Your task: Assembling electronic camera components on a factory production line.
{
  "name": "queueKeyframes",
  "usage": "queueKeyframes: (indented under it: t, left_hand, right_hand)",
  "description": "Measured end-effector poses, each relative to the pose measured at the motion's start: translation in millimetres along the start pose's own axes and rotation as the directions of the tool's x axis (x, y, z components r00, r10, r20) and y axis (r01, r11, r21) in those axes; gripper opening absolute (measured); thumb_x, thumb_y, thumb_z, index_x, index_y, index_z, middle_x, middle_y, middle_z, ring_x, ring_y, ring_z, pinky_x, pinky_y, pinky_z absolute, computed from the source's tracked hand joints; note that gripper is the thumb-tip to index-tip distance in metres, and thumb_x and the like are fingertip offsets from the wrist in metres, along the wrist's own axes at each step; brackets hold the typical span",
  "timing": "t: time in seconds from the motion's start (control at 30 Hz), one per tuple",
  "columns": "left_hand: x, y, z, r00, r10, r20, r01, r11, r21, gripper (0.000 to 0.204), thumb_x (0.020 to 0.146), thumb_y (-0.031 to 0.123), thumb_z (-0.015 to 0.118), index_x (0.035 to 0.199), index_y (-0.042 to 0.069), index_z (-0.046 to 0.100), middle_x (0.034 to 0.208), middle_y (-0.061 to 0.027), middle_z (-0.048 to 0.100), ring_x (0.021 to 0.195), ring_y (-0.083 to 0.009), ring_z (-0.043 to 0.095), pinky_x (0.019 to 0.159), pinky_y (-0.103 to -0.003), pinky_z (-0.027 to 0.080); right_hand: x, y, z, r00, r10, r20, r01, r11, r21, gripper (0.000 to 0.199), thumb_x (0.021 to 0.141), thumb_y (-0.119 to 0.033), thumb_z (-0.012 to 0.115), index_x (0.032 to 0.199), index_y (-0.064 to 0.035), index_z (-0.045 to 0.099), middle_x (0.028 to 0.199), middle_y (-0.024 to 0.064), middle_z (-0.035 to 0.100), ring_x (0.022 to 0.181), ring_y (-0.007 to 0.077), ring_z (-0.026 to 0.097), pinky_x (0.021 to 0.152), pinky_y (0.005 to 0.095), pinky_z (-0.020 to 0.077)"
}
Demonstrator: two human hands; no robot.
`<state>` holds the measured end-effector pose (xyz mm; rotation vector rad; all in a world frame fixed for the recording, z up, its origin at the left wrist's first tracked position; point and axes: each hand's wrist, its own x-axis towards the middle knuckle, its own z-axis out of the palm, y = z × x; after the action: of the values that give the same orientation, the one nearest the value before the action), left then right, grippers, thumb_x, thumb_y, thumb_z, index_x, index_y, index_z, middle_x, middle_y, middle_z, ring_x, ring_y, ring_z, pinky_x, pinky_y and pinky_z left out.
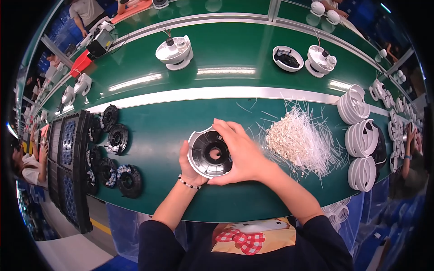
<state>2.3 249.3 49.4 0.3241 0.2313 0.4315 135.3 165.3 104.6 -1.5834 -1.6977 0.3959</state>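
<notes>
Between my two hands, above the green bench, is a white round housing ring with a black round plastic part (204, 159) seated inside it. A round hole in its middle lets some skin show through. My left hand (185, 160) supports the ring from the left and below, partly hidden by it. Curled over the ring's right side, my right hand (242, 153) has its fingers at the top edge and its thumb near the bottom. To the right lies a heap of white cable ties (300, 142).
Several black round parts (118, 139) lie left, beside a black tray (68, 149). Stacked white rings (361, 137) stand at right. Across a white rail (217, 94), the conveyor carries white fan-like housings (175, 53) and a white bowl-shaped cover (288, 58). Other people are at both sides.
</notes>
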Motion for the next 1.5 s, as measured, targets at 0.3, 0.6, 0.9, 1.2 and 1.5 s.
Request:
queueKeyframes:
  t: [0.3, 0.6, 0.9, 1.2, 1.5]
  left_hand:
    - [6.9, -0.8, 12.2, 0.997, 0.063, 0.047, -0.07, 0.985, 0.16, 0.063, 0.071, 0.044, 0.043, 0.116, 0.001, 0.042, 0.114, -0.0163, 0.049, 0.104, -0.0262, 0.049, 0.089, -0.037, 0.041]
    - [23.0, 25.7, 27.3, 0.937, 0.243, -0.25, -0.165, 0.941, 0.296, 0.043, 0.084, 0.032, 0.037, 0.114, 0.001, 0.044, 0.113, -0.0123, 0.051, 0.105, -0.0226, 0.049, 0.092, -0.035, 0.037]
    - [130.2, 153.5, -61.4, 0.557, 0.76, -0.334, -0.682, 0.648, 0.339, 0.03, 0.087, 0.023, 0.034, 0.106, 0.002, 0.042, 0.107, -0.0154, 0.049, 0.096, -0.0297, 0.053, 0.076, -0.048, 0.047]
    - [214.5, 239.1, -134.3, 0.703, 0.639, -0.311, -0.479, 0.749, 0.457, 0.029, 0.085, 0.015, 0.042, 0.109, 0.001, 0.048, 0.107, -0.0163, 0.051, 0.093, -0.0288, 0.053, 0.085, -0.041, 0.044]
    - [135.9, 239.6, 5.2, 0.014, 0.974, 0.227, -0.515, -0.188, 0.836, 0.03, 0.075, 0.012, 0.063, 0.089, -0.006, 0.044, 0.092, -0.0168, 0.05, 0.086, -0.0226, 0.049, 0.07, -0.036, 0.044]
  right_hand:
    - [-17.8, -6.6, 29.6, 0.942, 0.068, -0.329, -0.1, 0.992, -0.082, 0.104, 0.042, -0.037, 0.077, 0.122, 0.0042, 0.026, 0.125, 0.0235, 0.032, 0.112, 0.0407, 0.033, 0.093, 0.0468, 0.0287]
    - [-58.1, -19.5, 3.3, 0.937, -0.056, -0.344, -0.009, 0.983, -0.184, 0.086, 0.064, -0.034, 0.07, 0.126, 0.0005, 0.021, 0.131, 0.0283, 0.019, 0.119, 0.047, 0.019, 0.096, 0.0551, 0.0162]
    - [-185.1, -26.2, -88.5, 0.676, -0.079, -0.732, -0.441, 0.753, -0.489, 0.05, 0.074, -0.013, 0.053, 0.119, 0.0023, 0.035, 0.128, 0.0274, 0.029, 0.117, 0.0421, 0.031, 0.096, 0.0481, 0.0232]
    - [-272.6, -29.4, -137.4, 0.373, -0.142, -0.917, -0.882, 0.252, -0.397, 0.03, 0.068, -0.003, 0.062, 0.097, -0.0009, 0.056, 0.114, 0.0161, 0.049, 0.107, 0.0315, 0.045, 0.091, 0.0391, 0.0324]
    - [-328.5, 21.4, -169.6, 0.291, 0.103, -0.951, -0.946, 0.179, -0.27, 0.039, 0.062, -0.023, 0.069, 0.092, -0.0017, 0.057, 0.102, 0.011, 0.055, 0.099, 0.0294, 0.046, 0.088, 0.0402, 0.0329]
